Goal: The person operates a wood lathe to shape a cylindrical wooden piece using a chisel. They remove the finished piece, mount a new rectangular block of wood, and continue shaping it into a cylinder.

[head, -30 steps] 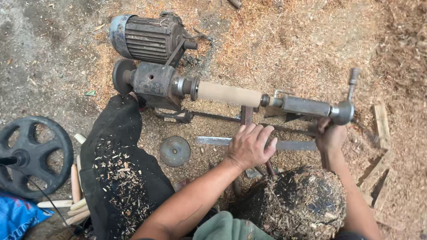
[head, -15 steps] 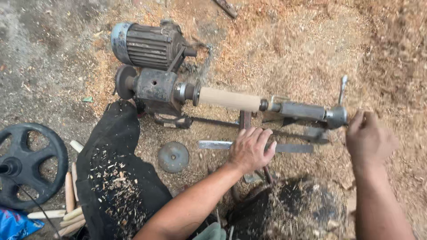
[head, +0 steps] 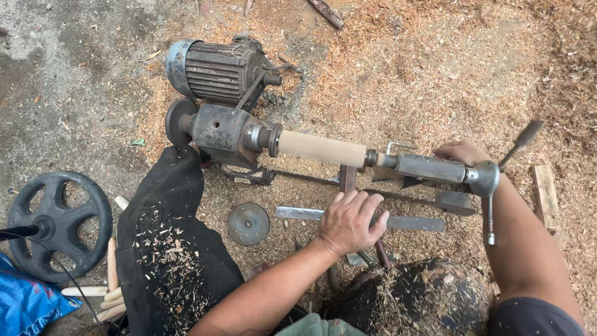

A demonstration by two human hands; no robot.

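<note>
L hand [head: 350, 221] fingers spread on flat bar [head: 298, 213] | R hand [head: 461, 151] behind tailstock [head: 429, 167], fingers hidden, can't tell

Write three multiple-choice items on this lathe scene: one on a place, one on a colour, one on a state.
1. Where does the left hand rest?
A. on the flat metal bar
B. on the motor
C. on the black wheel

2. What colour is the wooden cylinder on the lathe?
A. blue
B. pale tan
C. black

3. How is the cylinder held?
A. lying loose on the ground
B. standing upright
C. mounted level between the lathe's two ends

Answers: 1 A, palm lies on the flat metal bar; 2 B, bare light wood; 3 C, it spans headstock to tailstock, where the right hand sits.
</note>
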